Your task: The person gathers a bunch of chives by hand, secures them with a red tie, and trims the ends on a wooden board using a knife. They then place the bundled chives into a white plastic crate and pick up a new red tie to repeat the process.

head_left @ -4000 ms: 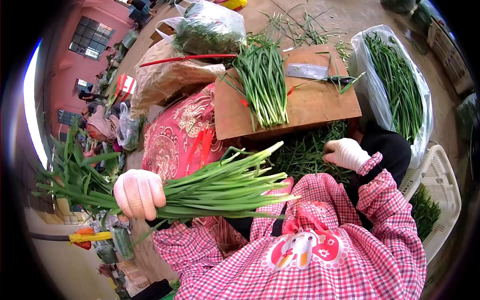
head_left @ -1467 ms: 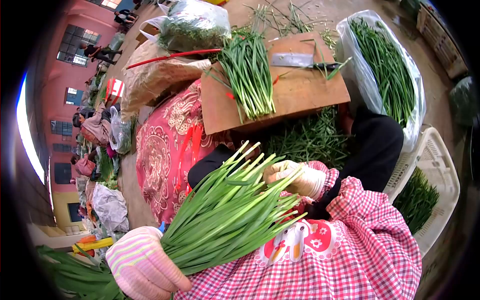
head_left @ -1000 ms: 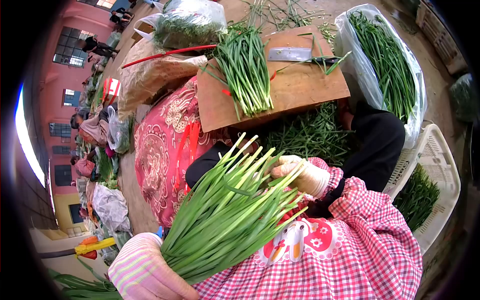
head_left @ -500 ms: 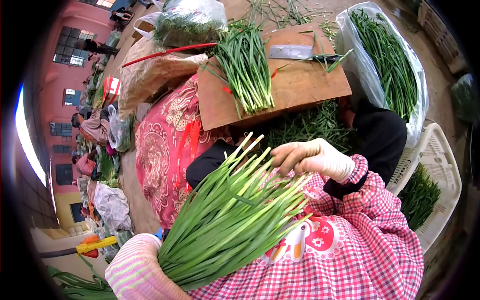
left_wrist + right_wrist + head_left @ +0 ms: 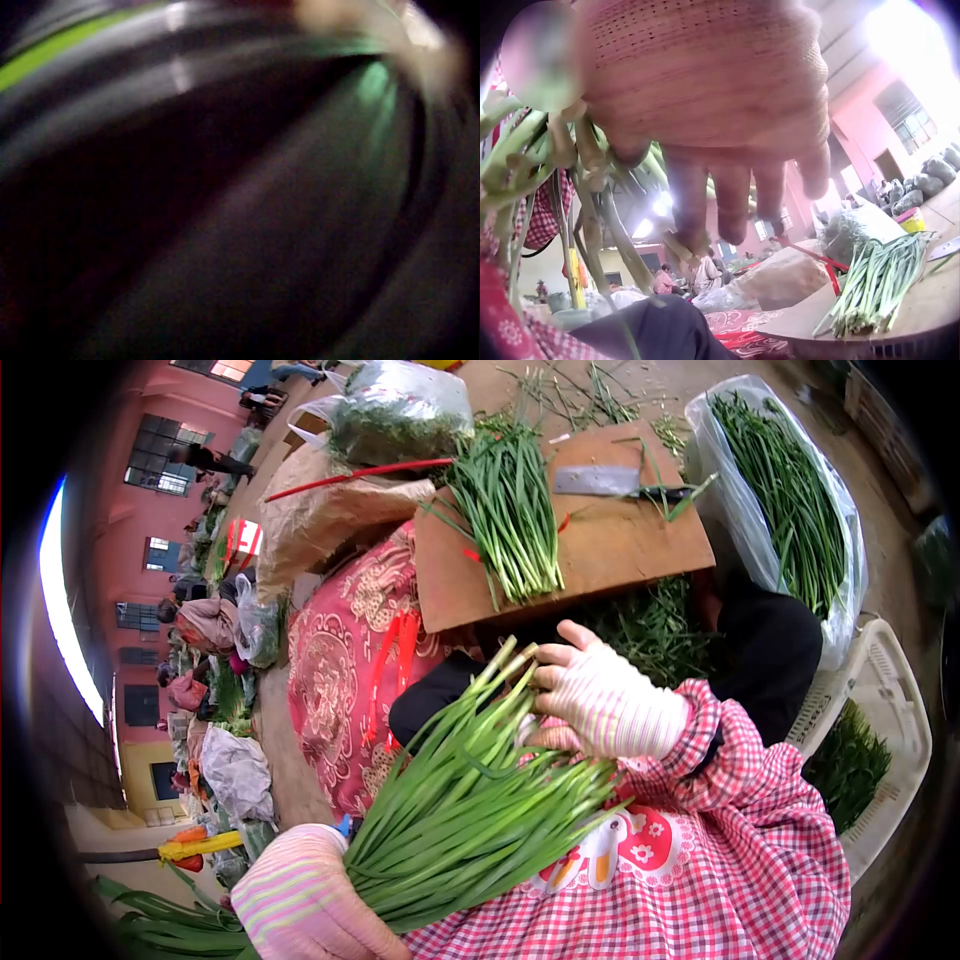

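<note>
My left hand (image 5: 305,895), in a striped knit glove, grips a bunch of garlic chives (image 5: 450,810) by the leafy part at the lower left of the head view. The pale stem ends fan toward the upper right. At those ends is my right hand (image 5: 605,695), gloved too, its fingers extended and slightly spread against the stems. In the right wrist view, the right hand (image 5: 712,97) shows straight fingers beside loose stems (image 5: 592,172). The left wrist view is dark and blurred, hiding the left hand's grip.
A brown board (image 5: 640,550) ahead bears another chive bunch (image 5: 510,510) and a cleaver (image 5: 597,481). Red ties (image 5: 392,660) hang over patterned red cloth (image 5: 335,670). To the right stand a plastic bag of chives (image 5: 785,500) and a white crate (image 5: 900,760).
The right hand came from beside the lap to the stem ends, then turned from curled fingers to spread ones. The left hand brought the bunch lower and nearer the body, keeping its grip.
</note>
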### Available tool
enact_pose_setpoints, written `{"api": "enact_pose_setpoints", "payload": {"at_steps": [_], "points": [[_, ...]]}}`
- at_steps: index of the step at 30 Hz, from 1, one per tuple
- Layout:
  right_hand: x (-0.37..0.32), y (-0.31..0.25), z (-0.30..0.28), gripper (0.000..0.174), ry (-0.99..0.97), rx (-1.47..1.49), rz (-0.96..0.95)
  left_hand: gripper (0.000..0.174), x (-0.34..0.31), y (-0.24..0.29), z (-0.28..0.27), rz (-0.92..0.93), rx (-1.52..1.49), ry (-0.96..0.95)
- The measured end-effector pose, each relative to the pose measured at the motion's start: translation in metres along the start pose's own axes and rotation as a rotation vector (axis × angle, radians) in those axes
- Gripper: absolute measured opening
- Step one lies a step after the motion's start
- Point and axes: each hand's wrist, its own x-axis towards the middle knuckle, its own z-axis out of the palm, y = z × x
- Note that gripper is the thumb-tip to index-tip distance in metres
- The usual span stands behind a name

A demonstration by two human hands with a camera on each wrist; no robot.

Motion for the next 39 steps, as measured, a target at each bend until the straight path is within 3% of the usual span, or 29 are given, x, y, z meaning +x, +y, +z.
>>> {"api": "enact_pose_setpoints", "payload": {"at_steps": [1,3,9,10,11,13,14,17,20,23,25,29,33,37,39], "points": [[0.002,-0.002,-0.001,0.044,-0.103,-0.017,0.037,0.018,-0.001,0.004,0.005,-0.024,0.029,0.051],[0.005,-0.006,0.015,0.045,0.135,-0.013,0.096,0.016,-0.003,0.01,0.009,-0.052,0.085,0.064],[0.01,-0.011,0.018,0.027,0.316,0.558,0.361,0.015,-0.007,0.016,0.011,-0.097,0.051,0.095],[0.008,-0.015,0.029,0.023,0.405,0.649,0.51,0.014,-0.021,0.024,0.018,-0.108,0.004,0.057],[0.003,-0.017,0.031,0.026,0.293,1.039,0.809,0.014,-0.034,0.03,0.027,-0.103,0.011,0.062],[0.001,-0.006,0.04,0.033,0.382,0.69,0.507,0.015,-0.023,0.027,0.017,-0.084,0.079,0.017],[-0.001,-0.007,0.037,0.04,0.348,0.628,0.483,0.015,-0.018,0.023,0.011,-0.067,0.099,0.007],[-0.004,-0.005,0.043,0.038,0.327,0.62,0.383,0.015,-0.018,0.017,0.014,-0.019,0.119,0.075],[0.003,-0.005,0.037,0.027,0.278,0.959,0.26,0.015,-0.011,0.013,0.012,-0.038,0.094,0.1],[-0.008,-0.008,0.044,0.031,0.146,1.095,0.394,0.017,-0.011,0.011,0.014,0.007,0.101,0.111],[-0.004,-0.015,0.04,0.038,0.102,1.416,0.605,0.017,-0.01,0.012,0.011,-0.007,0.088,0.091],[-0.001,-0.011,0.035,0.042,0.051,1.499,0.719,0.018,-0.011,0.011,0.011,-0.022,0.105,0.102],[-0.005,-0.01,0.037,0.036,-0.034,1.46,0.669,0.017,-0.012,0.009,0.011,-0.025,0.094,0.127],[0.007,-0.009,0.031,0.03,-0.043,1.334,0.499,0.017,-0.012,0.004,0.008,0.001,0.094,0.117],[0.015,-0.006,0.024,0.026,0.013,1.012,0.231,0.018,-0.011,0.001,0.003,-0.012,0.08,0.102]]}}
